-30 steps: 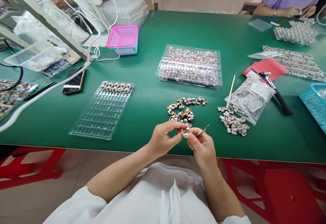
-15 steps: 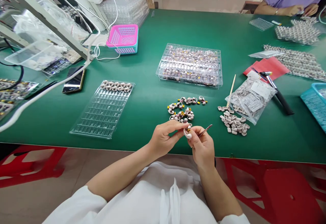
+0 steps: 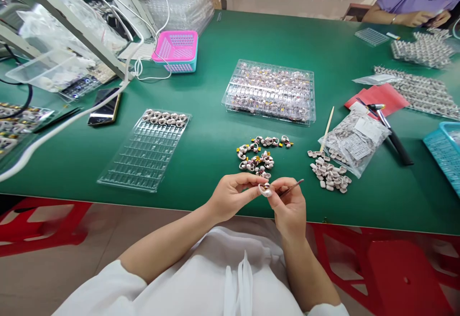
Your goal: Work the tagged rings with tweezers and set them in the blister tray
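Between thumb and fingers, my left hand (image 3: 229,196) pinches a small pale, curved part (image 3: 265,190) with a dark, shiny inner side. Fingertips of my right hand (image 3: 289,206) are closed at the same part's right side. A thin dark stick-like tool (image 3: 293,188) is tucked in the right hand, its end sticking out to the upper right; the rest is hidden by the fingers. Just beyond the hands lies a loose cluster of similar curved parts (image 3: 253,162) with yellow tabs. To the right is a pile of small beige caps (image 3: 330,174).
Left, a clear tray (image 3: 134,158) holds parts in its far rows. Stacked filled trays (image 3: 269,91) stand ahead. A bag of caps (image 3: 354,139), wooden stick (image 3: 327,127), hammer-like tool (image 3: 397,143) and blue basket (image 3: 443,148) are right. A phone (image 3: 104,107) and pink basket (image 3: 176,45) lie left.
My right hand has shifted slightly right and down, and the curved part now shows more openly between the fingertips. The view has tilted a little; the table items stay put.
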Tool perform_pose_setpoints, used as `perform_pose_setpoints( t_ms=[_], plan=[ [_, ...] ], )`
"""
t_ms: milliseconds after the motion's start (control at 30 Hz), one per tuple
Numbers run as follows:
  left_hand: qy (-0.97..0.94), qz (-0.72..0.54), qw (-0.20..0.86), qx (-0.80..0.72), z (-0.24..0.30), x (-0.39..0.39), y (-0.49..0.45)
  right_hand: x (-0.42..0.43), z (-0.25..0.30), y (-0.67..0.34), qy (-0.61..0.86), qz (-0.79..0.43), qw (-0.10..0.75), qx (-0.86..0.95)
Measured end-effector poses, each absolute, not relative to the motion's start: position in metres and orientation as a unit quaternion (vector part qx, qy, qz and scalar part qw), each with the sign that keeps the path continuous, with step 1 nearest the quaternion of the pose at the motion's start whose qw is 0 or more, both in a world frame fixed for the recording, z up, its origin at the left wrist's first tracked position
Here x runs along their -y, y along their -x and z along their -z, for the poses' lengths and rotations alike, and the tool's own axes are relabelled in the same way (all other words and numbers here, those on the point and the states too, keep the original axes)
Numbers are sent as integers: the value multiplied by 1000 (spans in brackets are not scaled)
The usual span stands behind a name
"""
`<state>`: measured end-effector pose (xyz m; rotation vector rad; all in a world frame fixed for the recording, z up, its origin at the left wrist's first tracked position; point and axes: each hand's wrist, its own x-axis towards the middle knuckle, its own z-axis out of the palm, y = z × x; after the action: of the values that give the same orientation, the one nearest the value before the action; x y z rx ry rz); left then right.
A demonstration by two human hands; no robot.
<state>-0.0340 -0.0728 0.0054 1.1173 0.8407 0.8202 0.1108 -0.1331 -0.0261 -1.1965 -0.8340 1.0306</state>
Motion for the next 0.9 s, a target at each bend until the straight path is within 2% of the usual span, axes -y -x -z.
perform_pose_setpoints(
  t_ms=[133,300,433,667,900],
  plan=[
    [-412,-337,760,-372,-13,73,34,136,19,-120,515,-365,577,519],
    [-404,-322,759,-395,-22,71,36,134,17,-133,483,-231,527,660],
    [-402,-315,761,-401,-23,73,38,131,19,-138,468,-169,513,699],
    [-383,-305,773,-403,-21,75,38,126,19,-140,426,-115,539,717],
    [-379,-301,773,-411,-17,77,38,125,18,-144,407,-73,508,756]
  ],
)
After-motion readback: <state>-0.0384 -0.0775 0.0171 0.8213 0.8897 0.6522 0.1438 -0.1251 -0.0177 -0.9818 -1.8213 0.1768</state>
